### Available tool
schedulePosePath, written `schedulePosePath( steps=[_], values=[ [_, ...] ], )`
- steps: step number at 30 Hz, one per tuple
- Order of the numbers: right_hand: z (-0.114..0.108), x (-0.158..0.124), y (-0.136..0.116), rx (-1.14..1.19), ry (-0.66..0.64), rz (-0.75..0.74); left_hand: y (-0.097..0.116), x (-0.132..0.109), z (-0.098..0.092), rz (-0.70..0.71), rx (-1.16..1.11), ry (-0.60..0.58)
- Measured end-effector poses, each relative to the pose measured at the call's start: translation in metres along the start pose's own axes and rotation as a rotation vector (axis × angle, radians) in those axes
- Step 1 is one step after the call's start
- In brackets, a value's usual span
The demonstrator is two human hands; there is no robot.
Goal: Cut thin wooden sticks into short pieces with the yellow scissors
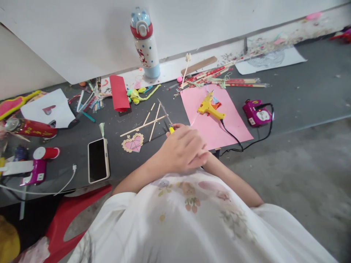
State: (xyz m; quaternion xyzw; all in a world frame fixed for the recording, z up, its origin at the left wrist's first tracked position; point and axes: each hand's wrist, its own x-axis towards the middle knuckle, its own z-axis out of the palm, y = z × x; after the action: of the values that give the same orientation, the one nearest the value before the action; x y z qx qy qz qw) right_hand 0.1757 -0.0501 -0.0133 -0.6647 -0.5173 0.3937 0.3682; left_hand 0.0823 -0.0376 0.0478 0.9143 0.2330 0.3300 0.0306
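My left hand (pixel 184 146) crosses over my right hand (pixel 202 160), its fingers bent, and hides most of it. What lies inside the left fingers I cannot make out. From under the hands sticks a knife-like tool with a yellow handle (pixel 172 130) and a long thin blade (pixel 165 112), pointing away to the left. Fingertips, apparently of my right hand, grip its handle. Just left of the blade, thin wooden sticks (pixel 142 126) lie crossed on the dark table. Nearer me rests a pink heart (pixel 133 143) with a beaded-looking pale edge and thin lines across it.
A yellow glue gun (pixel 210 106) lies on pink paper (pixel 233 126); its cord runs to a purple power box (pixel 257 112). A bottle (pixel 146 51) stands behind. To the left are a phone (pixel 98 160), a red folded paper (pixel 119 94), a can (pixel 34 128) and a spool (pixel 46 152).
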Motion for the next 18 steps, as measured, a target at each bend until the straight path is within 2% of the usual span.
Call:
schedulePosePath(
  steps=[3,5,8,11,15,18],
  values=[
    [0.004,-0.009,-0.017,-0.218,0.046,0.215,0.002,0.005,0.009,0.06,0.122,-0.117],
    [0.005,-0.008,-0.029,-0.303,0.077,0.261,0.004,0.007,0.01,0.037,0.171,-0.189],
    [0.001,-0.001,-0.04,-0.292,0.068,0.191,0.005,0.009,0.005,0.004,0.205,-0.295],
    [-0.007,0.001,-0.039,-0.204,-0.001,0.069,0.005,0.01,0.002,0.006,0.208,-0.326],
    [-0.018,-0.008,-0.023,-0.058,-0.079,-0.032,0.001,0.009,0.004,0.026,0.196,-0.299],
    [-0.019,-0.018,-0.007,0.024,-0.082,-0.057,0.001,0.008,0.006,0.043,0.214,-0.309]
  ],
)
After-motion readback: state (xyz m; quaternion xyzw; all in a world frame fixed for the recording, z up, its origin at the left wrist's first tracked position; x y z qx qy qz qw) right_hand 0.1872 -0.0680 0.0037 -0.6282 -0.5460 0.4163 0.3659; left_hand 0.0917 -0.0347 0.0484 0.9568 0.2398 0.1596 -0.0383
